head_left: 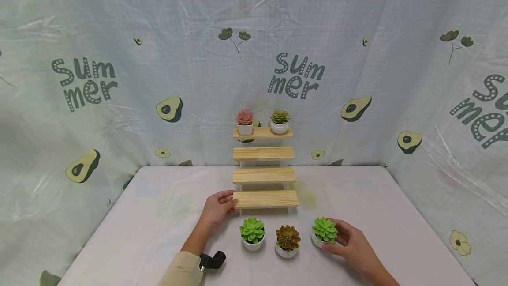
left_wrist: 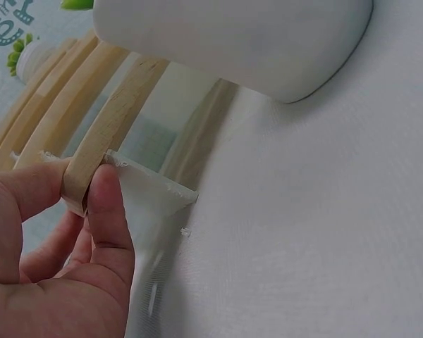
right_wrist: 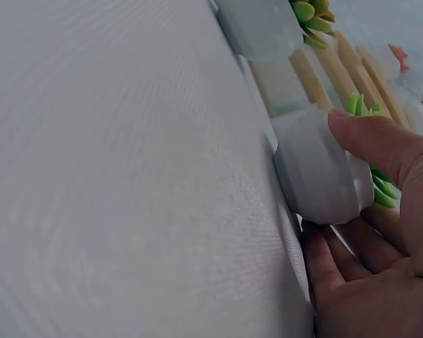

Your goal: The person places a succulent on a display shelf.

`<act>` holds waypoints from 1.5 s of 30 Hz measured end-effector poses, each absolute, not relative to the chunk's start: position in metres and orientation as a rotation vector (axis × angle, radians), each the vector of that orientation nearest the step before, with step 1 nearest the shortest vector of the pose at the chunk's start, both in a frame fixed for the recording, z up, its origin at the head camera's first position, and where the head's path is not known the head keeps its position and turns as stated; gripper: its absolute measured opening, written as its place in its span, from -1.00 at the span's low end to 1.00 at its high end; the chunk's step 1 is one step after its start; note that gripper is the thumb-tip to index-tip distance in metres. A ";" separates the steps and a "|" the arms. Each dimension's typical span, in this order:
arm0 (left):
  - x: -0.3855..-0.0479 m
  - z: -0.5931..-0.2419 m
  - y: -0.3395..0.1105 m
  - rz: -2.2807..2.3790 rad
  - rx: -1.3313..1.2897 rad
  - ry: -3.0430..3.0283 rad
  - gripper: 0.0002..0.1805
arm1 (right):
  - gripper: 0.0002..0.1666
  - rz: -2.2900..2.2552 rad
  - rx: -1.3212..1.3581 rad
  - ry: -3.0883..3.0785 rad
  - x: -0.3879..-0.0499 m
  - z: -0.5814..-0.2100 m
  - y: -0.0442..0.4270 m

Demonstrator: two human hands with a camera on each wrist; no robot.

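A tiered wooden stand (head_left: 265, 174) with several plank shelves stands at the back of the table. My left hand (head_left: 215, 208) pinches the left end of its lowest plank (left_wrist: 116, 113) between thumb and fingers. At the right, my right hand (head_left: 351, 242) holds a bright green potted succulent (head_left: 324, 230), thumb on one side of its white pot (right_wrist: 317, 165) and fingers on the other. Two more pots sit in front of the stand: a green succulent (head_left: 252, 233) and a reddish-brown succulent (head_left: 287, 239).
On the top shelf stand a pink succulent (head_left: 244, 122) in a square pot and a yellow-green succulent (head_left: 280, 121) in a round pot. A white cloth covers the table (head_left: 158, 215). Behind hangs a printed curtain (head_left: 206, 69) with avocados and lettering.
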State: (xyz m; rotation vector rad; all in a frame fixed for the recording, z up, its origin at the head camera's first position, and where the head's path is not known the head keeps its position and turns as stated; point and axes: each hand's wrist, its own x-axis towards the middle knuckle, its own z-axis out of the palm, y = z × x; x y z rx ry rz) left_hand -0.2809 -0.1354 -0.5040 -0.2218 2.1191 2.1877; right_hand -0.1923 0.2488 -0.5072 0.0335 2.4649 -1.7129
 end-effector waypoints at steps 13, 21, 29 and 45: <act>-0.280 -0.504 -0.136 2.197 -0.229 2.110 -0.57 | -0.07 -1.799 -0.008 2.404 -0.195 -0.513 0.250; -0.281 -0.506 -0.136 2.205 -0.220 2.103 -0.57 | -0.10 -1.769 -0.033 2.443 -0.198 -0.511 0.246; -0.281 -0.505 -0.137 2.214 -0.207 2.101 -0.57 | -0.14 -1.798 -0.059 2.455 -0.206 -0.508 0.237; -0.284 -0.508 -0.138 2.206 -0.205 2.082 -0.58 | -0.15 -1.841 -0.062 2.493 -0.227 -0.485 0.225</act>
